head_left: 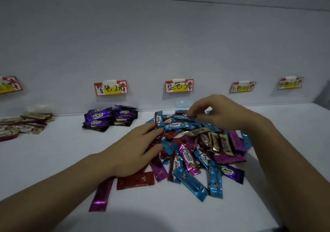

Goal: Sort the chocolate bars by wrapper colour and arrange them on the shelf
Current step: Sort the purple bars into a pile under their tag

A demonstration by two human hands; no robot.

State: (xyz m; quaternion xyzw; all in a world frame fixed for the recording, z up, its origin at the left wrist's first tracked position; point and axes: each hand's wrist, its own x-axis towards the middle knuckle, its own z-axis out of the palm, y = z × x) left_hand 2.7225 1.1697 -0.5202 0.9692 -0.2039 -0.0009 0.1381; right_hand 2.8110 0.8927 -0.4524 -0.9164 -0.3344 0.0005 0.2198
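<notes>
Five price labels (111,88) on pale wall (160,35); white shelf (53,160) below.

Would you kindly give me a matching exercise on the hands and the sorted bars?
1 left hand
2 right hand
3 purple stack
4 gold bars

A far left of the shelf
B flat on the pile's left side
C under the second label from the left
D pinching a blue bar at the pile's back

Pairs: 1-B, 2-D, 3-C, 4-A

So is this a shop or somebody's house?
Probably a shop shelf: handwritten red and yellow price tags on the pale back wall, stacked purple-wrapped chocolate bars under one.
</notes>
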